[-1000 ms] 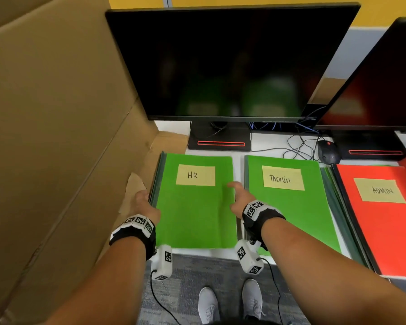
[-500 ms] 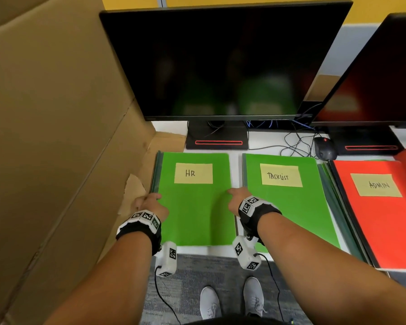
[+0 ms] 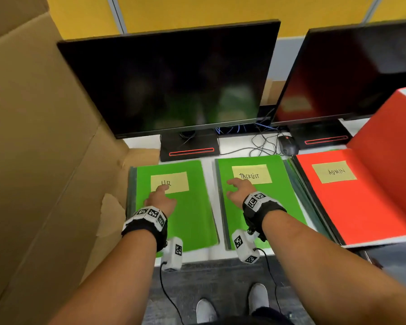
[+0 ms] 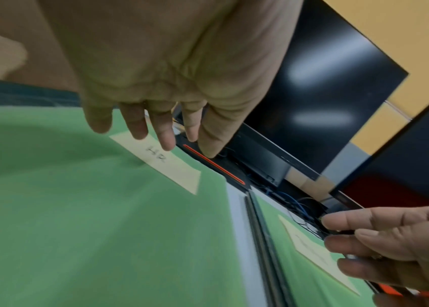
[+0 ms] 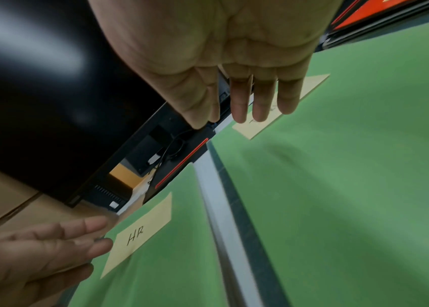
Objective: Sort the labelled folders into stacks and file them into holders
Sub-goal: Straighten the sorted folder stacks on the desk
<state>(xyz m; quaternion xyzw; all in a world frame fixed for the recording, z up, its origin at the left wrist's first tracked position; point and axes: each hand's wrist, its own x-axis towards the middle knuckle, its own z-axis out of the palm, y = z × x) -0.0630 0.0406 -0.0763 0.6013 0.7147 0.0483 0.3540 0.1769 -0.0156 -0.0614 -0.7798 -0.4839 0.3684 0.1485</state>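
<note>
Three folder stacks lie side by side on the white desk [image 3: 209,174]. The left green stack [image 3: 192,207] carries a note reading HR [image 3: 174,181]. The middle green stack [image 3: 279,195] carries a TASKLIST note [image 3: 256,174]. The red stack [image 3: 352,202] at the right is marked ADMIN. My left hand [image 3: 159,198] hovers flat over the HR stack with its fingers straight, their tips by the note [image 4: 171,166]. My right hand [image 3: 237,191] hovers open over the TASKLIST stack, fingers near its note [image 5: 265,120]. Neither hand holds anything.
A large cardboard sheet [image 3: 38,160] walls off the left side. Two dark monitors [image 3: 174,83] stand behind the stacks on stands [image 3: 189,147], with cables and a mouse [image 3: 288,145] between them. A red folder or holder [image 3: 389,148] rises at the far right.
Both hands left the sides of the HR stack. The left moved forward onto its top near the note; the right shifted right over the TASKLIST stack. The head camera tilted up.
</note>
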